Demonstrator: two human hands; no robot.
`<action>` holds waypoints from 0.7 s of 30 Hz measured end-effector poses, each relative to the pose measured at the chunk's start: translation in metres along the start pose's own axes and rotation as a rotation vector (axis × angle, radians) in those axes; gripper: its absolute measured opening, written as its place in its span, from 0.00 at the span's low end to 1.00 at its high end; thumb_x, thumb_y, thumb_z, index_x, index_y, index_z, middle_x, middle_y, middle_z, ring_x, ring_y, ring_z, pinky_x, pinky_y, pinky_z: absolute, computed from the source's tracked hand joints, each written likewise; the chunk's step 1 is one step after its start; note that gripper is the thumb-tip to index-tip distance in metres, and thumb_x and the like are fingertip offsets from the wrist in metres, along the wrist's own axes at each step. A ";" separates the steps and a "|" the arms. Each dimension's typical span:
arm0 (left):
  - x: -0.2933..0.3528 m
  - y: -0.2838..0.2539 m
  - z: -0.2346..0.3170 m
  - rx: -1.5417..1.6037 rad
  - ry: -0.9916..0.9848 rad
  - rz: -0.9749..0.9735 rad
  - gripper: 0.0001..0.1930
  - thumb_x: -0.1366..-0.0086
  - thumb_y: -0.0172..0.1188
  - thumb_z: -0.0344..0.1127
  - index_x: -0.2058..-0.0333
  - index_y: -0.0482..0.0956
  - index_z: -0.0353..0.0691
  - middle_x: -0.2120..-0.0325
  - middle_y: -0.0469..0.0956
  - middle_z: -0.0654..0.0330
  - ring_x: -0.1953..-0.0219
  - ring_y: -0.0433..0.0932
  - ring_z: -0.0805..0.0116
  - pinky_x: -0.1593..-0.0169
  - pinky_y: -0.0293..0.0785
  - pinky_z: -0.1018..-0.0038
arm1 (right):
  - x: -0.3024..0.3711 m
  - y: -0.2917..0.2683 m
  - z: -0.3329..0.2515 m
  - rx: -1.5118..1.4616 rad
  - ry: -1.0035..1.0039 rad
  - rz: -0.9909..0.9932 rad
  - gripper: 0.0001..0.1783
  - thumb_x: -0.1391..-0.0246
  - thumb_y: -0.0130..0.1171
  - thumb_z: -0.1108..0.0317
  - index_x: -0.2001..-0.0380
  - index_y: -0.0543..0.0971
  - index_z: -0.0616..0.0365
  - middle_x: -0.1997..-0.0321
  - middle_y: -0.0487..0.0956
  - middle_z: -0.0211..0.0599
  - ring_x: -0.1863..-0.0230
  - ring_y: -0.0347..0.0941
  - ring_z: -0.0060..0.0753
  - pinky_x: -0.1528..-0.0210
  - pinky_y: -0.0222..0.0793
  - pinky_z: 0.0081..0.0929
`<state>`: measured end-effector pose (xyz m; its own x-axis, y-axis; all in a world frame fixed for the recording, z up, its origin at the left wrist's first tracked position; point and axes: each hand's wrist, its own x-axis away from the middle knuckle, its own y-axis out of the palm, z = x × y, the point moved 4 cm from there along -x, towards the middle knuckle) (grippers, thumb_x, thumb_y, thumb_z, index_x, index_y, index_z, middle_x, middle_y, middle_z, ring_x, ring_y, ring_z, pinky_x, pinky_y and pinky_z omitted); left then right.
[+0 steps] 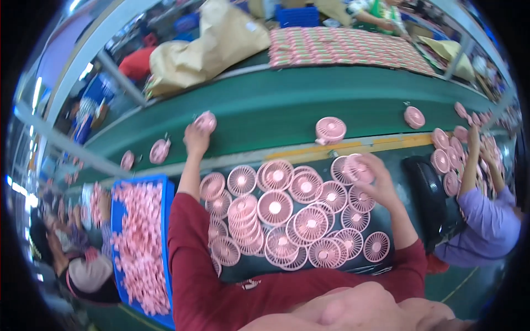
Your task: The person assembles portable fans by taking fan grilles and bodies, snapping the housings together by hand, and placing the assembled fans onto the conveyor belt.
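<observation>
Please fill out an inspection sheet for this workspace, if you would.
Surface: dark table below a green belt.
Job's things: round pink grilles, some stacked or overlapping; more pink parts on the belt.
Clutter: blue bin of small pink pieces; glossy black object at right.
Hands: left hand touching a pink fan part, grip unclear; right hand gripping a grille.
Cables: nothing seen clearly.
Surroundings: crumpled brown paper; co-worker in purple.

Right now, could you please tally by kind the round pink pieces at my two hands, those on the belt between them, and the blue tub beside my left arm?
Round pink pieces at the hands: 2, one at the left hand, one at the right hand
Belt piece between them: 1
Blue tub: 1
Total: 4
</observation>
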<state>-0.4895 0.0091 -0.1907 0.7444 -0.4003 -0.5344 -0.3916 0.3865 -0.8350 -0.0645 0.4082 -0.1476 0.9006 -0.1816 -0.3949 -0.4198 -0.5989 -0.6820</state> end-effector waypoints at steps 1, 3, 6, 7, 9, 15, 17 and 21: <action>0.003 0.012 -0.032 -0.111 -0.169 0.014 0.26 0.36 0.55 0.52 0.50 0.77 0.35 0.52 0.78 0.46 0.43 0.71 0.47 0.43 0.70 0.54 | -0.013 0.005 -0.014 -0.032 -0.015 -0.082 0.34 0.58 0.73 0.64 0.45 0.75 0.56 0.41 0.74 0.46 0.38 0.67 0.49 0.35 0.61 0.41; -0.007 0.036 -0.049 -0.058 -0.308 -0.208 0.26 0.38 0.55 0.52 0.53 0.75 0.33 0.55 0.79 0.44 0.48 0.75 0.44 0.46 0.72 0.53 | -0.035 0.017 -0.022 -0.103 -0.032 -0.214 0.35 0.59 0.74 0.59 0.46 0.76 0.54 0.42 0.75 0.45 0.39 0.68 0.50 0.36 0.62 0.40; -0.002 0.055 -0.051 0.301 -0.393 -0.063 0.24 0.41 0.60 0.48 0.54 0.77 0.34 0.57 0.80 0.42 0.56 0.79 0.42 0.51 0.74 0.55 | -0.068 0.049 -0.001 -0.103 -0.137 -0.285 0.34 0.56 0.72 0.54 0.47 0.76 0.55 0.43 0.75 0.47 0.39 0.68 0.50 0.37 0.63 0.41; -0.001 0.059 -0.047 0.306 -0.384 -0.085 0.22 0.42 0.61 0.46 0.55 0.77 0.34 0.58 0.80 0.43 0.56 0.79 0.44 0.51 0.74 0.57 | -0.081 0.052 0.005 -0.116 -0.063 -0.306 0.34 0.56 0.72 0.52 0.46 0.76 0.55 0.43 0.75 0.48 0.39 0.69 0.51 0.37 0.63 0.42; 0.000 0.058 -0.060 0.343 -0.420 -0.218 0.19 0.42 0.62 0.43 0.58 0.79 0.34 0.60 0.81 0.45 0.57 0.80 0.47 0.53 0.75 0.59 | -0.105 0.066 0.032 -0.039 -0.017 -0.212 0.35 0.56 0.71 0.50 0.46 0.76 0.55 0.43 0.75 0.49 0.40 0.69 0.53 0.37 0.63 0.43; 0.027 0.025 0.010 0.199 -0.224 -0.223 0.13 0.36 0.57 0.41 0.63 0.78 0.35 0.68 0.81 0.46 0.63 0.81 0.47 0.58 0.75 0.59 | -0.133 0.069 0.029 -0.023 -0.035 -0.001 0.38 0.55 0.70 0.47 0.43 0.74 0.55 0.45 0.76 0.48 0.42 0.69 0.52 0.37 0.63 0.43; 0.040 0.001 0.015 0.401 -0.288 -0.115 0.13 0.33 0.55 0.40 0.60 0.75 0.34 0.69 0.80 0.46 0.65 0.81 0.50 0.58 0.75 0.62 | -0.136 0.076 -0.012 -0.131 -0.076 -0.028 0.39 0.56 0.71 0.47 0.43 0.73 0.56 0.46 0.76 0.47 0.43 0.70 0.52 0.37 0.63 0.42; 0.063 -0.013 0.056 1.086 -0.420 -0.045 0.18 0.28 0.51 0.43 0.54 0.75 0.31 0.61 0.80 0.56 0.61 0.79 0.68 0.58 0.76 0.72 | -0.134 0.087 -0.083 -0.167 -0.252 -0.022 0.44 0.59 0.73 0.50 0.39 0.69 0.53 0.42 0.71 0.49 0.40 0.64 0.53 0.37 0.62 0.42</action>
<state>-0.4070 0.0253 -0.2059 0.9459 -0.2041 -0.2521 0.1576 0.9685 -0.1926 -0.2123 0.3157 -0.1032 0.8444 0.0197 -0.5354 -0.3568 -0.7247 -0.5895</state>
